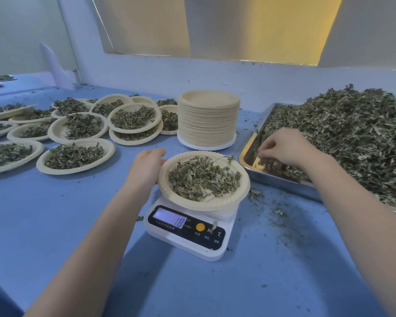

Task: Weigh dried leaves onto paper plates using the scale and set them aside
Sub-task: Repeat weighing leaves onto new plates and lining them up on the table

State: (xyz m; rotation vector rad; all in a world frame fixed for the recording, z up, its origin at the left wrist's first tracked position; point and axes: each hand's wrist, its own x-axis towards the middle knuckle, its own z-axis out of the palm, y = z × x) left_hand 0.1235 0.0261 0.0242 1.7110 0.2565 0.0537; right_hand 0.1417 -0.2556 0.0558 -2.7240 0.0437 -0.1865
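A white digital scale (188, 234) stands on the blue table, its display reading 18. On it sits a cream paper plate (169, 191) holding dried leaves (201, 177). My left hand (146, 165) holds the plate's left rim. My right hand (284, 148) reaches into the steel tray (247, 156) at the right, fingers curled down and pinching dried leaves from the big heap (343, 133).
A tall stack of empty paper plates (208, 120) stands behind the scale. Several filled plates (76, 154) cover the table's left side, some stacked. Leaf crumbs lie scattered right of the scale. A white wall runs along the back.
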